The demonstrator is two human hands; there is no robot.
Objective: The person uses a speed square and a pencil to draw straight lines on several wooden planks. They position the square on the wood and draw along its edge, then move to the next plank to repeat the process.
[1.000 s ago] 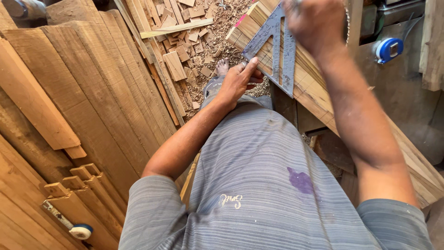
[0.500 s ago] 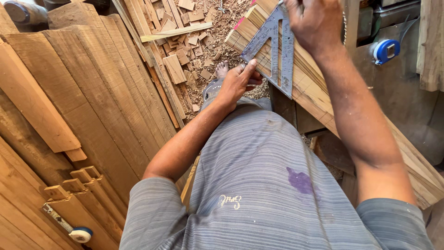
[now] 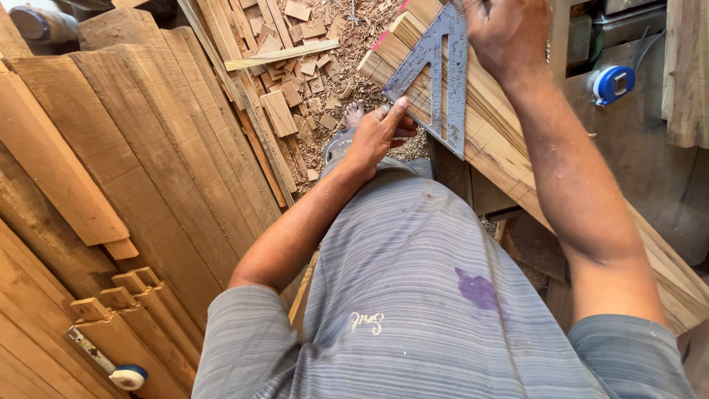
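left grip (image 3: 380, 133) steadying metal square (image 3: 436, 70), right grip (image 3: 509, 33) pressing it on plank (image 3: 509, 159)

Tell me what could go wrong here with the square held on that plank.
1. The left hand pins only a corner of the metal triangular square, so it could pivot on the plank and skew the line.
2. The right hand works at the square's top edge, partly out of frame; a slip could carry it off the plank.
3. Offcuts and sawdust surround the bare foot: poor footing.
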